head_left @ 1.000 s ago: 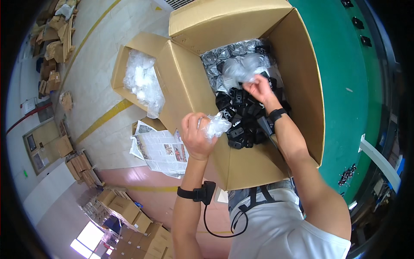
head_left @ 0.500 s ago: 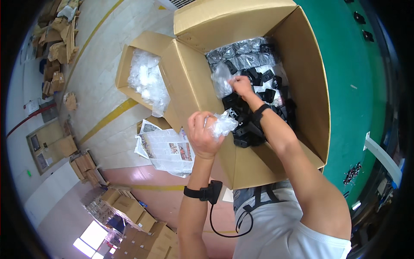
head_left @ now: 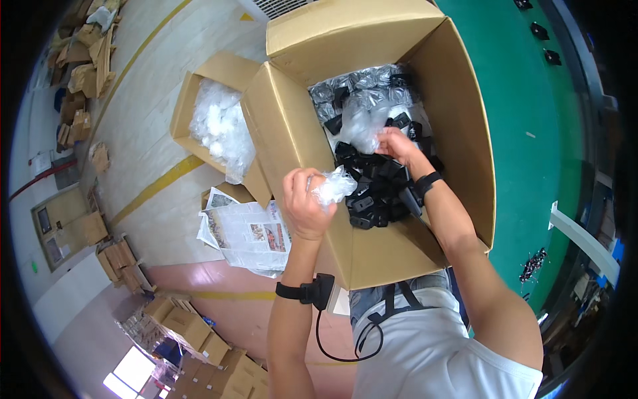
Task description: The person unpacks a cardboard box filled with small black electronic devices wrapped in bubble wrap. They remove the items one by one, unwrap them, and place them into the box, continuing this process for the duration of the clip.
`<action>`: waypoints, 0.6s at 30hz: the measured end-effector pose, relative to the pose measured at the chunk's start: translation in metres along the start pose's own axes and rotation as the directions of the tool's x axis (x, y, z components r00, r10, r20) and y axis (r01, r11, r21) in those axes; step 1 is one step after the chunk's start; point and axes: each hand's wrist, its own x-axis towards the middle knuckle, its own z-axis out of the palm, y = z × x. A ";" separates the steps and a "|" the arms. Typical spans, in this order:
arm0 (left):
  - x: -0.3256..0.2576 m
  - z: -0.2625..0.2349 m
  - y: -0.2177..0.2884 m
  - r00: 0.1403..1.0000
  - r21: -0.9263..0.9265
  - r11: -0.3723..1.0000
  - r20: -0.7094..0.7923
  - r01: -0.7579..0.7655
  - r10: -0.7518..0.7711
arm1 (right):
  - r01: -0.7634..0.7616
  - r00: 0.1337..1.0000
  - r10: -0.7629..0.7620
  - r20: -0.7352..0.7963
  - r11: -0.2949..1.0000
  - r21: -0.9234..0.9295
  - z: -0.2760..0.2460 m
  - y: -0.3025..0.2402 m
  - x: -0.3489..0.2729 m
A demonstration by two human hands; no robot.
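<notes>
My left hand (head_left: pixel 305 205) is closed around crumpled clear plastic bags (head_left: pixel 335 186) beside the near left wall of a big cardboard box (head_left: pixel 458 126). Inside the box, my right hand (head_left: pixel 399 144) pinches another clear plastic bag (head_left: pixel 362 130), which hangs loosely and looks empty. Below it lies a heap of small black plastic parts (head_left: pixel 372 199), whose exact kind I cannot make out. Bagged parts (head_left: pixel 365 78) are lined up along the far side of the box.
To the left, a smaller open carton (head_left: pixel 179 116) holds a pile of clear plastic bags (head_left: pixel 222 130). Newspaper sheets (head_left: pixel 249 236) lie below that carton. Green floor (head_left: pixel 525 159) runs along the right, with a few black pieces (head_left: pixel 539 31) on it.
My right hand has moved right and slightly nearer, drawing the loose plastic bag across the black parts. My left hand still grips its bundle, and the whole view has shifted slightly.
</notes>
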 end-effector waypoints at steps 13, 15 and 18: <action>0.014 -0.012 0.009 0.852 -0.045 0.920 0.362 -0.389 0.379 | 0.441 0.873 -0.153 0.463 0.653 -0.616 0.099 -0.055 -0.112; 0.019 -0.014 0.012 0.862 -0.109 0.944 0.385 -0.311 0.329 | 0.388 0.863 -0.167 0.476 0.824 -0.414 0.101 -0.051 -0.117; 0.019 -0.011 0.009 0.860 -0.100 0.944 0.390 -0.314 0.328 | 0.290 0.827 -0.097 0.554 0.918 -0.272 0.094 -0.057 -0.134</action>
